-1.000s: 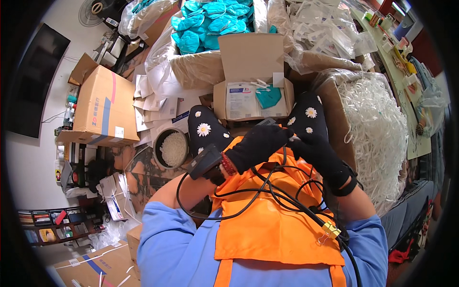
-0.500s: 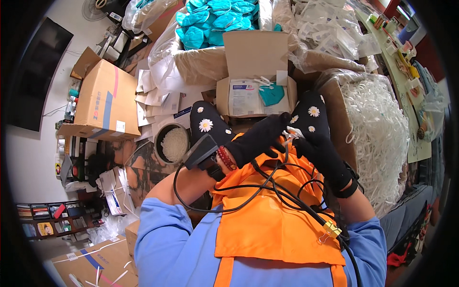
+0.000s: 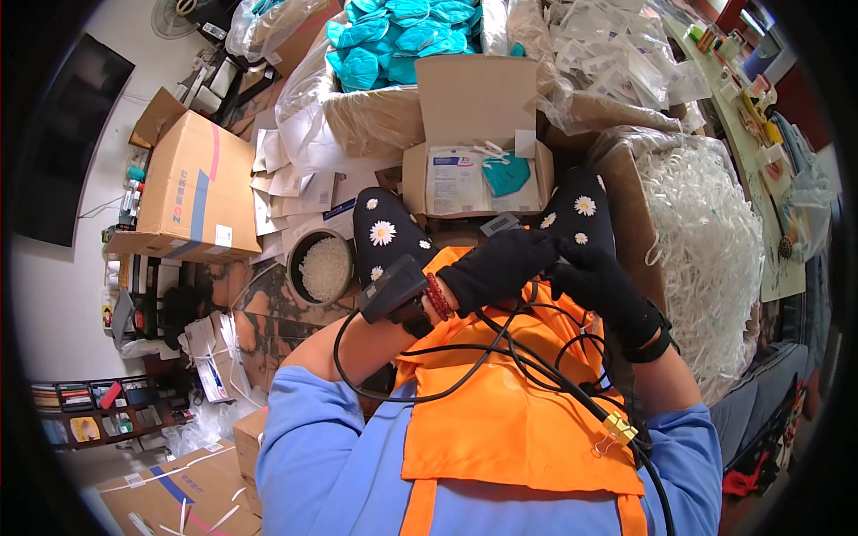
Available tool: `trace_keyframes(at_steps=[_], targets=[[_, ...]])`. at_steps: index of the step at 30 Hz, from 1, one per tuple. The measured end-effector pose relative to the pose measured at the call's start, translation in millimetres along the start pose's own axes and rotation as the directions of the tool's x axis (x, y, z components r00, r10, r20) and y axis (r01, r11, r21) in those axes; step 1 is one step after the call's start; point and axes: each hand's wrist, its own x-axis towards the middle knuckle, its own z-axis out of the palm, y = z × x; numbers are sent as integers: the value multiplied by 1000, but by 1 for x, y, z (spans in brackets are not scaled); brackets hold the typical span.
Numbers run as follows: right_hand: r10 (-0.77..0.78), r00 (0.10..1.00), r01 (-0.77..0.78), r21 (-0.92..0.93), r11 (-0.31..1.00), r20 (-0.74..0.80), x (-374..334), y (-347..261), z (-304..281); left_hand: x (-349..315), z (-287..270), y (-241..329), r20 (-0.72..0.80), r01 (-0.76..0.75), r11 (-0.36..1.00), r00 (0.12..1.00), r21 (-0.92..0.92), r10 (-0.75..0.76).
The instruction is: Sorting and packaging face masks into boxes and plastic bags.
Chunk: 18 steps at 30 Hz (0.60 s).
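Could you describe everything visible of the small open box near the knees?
The small box is brown, apparently cardboard, its lid raised at the far side. It stands open side up near the knees, holding a white printed packet, a folded teal mask and thin white strips. Neither the left hand nor the right hand touches it; contact with the knees is unclear.

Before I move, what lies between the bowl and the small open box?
The head view shows the person's left leg, in dark daisy-print fabric, between the bowl and the box.
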Motion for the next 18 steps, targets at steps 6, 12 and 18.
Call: trace_keyframes(at_steps=[6,12,18], targets=[[235,967,-250,169,953,102,-9,-9,-11,-1,-23,13,294,556,727,831,-404,-472],[101,994,-106,195,975,36,-10,-6,-6,-9,-14,-25,39,150,982,988,-111,-147],[-15,999,18,87,996,-42,-4,-6,-5,-2,-8,-12,-1,322,912,943,-252,-333]])
